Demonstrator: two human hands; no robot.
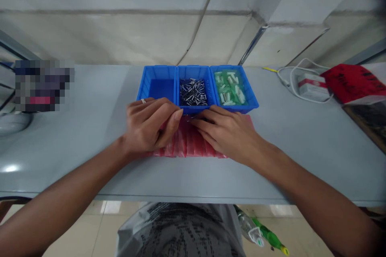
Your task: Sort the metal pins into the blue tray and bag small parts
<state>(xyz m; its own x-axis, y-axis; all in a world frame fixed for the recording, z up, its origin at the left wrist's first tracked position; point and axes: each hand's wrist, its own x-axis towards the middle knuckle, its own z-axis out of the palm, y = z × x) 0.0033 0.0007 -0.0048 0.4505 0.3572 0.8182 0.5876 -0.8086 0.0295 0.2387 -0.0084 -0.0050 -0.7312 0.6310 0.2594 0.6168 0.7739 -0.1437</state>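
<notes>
Several pink plastic bags [183, 142] lie in an overlapping row on the grey table, under both hands. My left hand [152, 125], with a ring on one finger, is curled closed over the left part of the bags; what it grips is hidden. My right hand [226, 130] is bent over the right part, its fingertips pinched near small dark metal pieces [190, 117] too small to make out well. Just behind the hands stand three joined blue bins: an empty left bin [161, 84], a middle one with metal pins [193, 92], a right one with green-and-white packets [230, 88].
At the right are a white box [313, 87] with a white cable and a red bag [354, 83]. Blurred-out items [42, 84] sit at the far left. The wall rises behind the table [75, 128]. Bottles [268, 235] lie on the floor.
</notes>
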